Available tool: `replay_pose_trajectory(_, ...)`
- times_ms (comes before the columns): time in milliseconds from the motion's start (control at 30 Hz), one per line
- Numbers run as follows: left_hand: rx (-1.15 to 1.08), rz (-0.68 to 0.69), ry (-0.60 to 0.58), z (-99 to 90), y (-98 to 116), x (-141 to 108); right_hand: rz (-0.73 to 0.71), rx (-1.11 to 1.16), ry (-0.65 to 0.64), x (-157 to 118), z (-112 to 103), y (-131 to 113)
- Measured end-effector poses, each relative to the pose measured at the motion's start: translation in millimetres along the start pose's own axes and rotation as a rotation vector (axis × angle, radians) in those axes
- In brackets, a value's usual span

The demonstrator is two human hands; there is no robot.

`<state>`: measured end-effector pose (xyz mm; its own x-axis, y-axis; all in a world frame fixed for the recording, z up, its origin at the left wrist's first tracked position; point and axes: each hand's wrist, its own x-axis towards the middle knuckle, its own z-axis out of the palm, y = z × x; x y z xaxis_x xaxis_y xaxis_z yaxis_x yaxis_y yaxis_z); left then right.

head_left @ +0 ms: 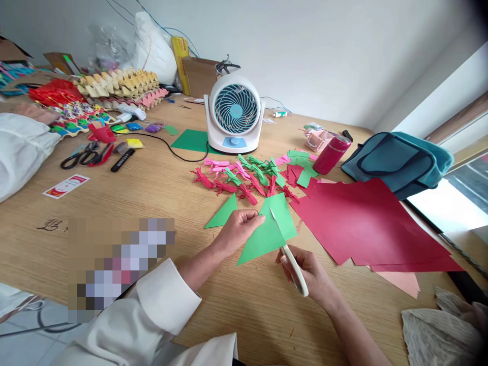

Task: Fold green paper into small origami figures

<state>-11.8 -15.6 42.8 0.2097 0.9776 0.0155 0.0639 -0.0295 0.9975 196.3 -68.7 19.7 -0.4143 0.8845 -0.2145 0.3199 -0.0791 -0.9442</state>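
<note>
Green paper triangle (267,231) is pinched at its edge by the left hand (238,231), just this side of the fan (234,114); the right hand (310,274) grips white-handled scissors (292,256) cutting it. A second green triangle (223,213) lies beside; two red sheets (366,221) lie right.

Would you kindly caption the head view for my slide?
Left hand holds green paper while right hand cuts it with scissors on a wooden table.

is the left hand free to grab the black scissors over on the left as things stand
Probably not right away: the left hand is pinching the green paper. The black scissors lie far off, though bare table leaves the way open.
</note>
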Motion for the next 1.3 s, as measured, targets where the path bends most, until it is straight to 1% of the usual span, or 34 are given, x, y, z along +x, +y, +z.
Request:
replay_pose_trajectory(333,0.026,0.020,-0.048,2.2,0.5,-3.6,-0.007,-0.012,0.014,-0.4,-0.8,-3.8)
replay_pose_trajectory(600,0.007,-0.023,-0.104,3.2,0.5,-5.3,-0.030,-0.001,0.037,0.6,0.8,-4.4)
replay_pose_trajectory(1300,-0.002,-0.041,-0.109,4.8,-0.2,-5.5,0.002,0.012,0.075,0.2,3.8,-4.3)
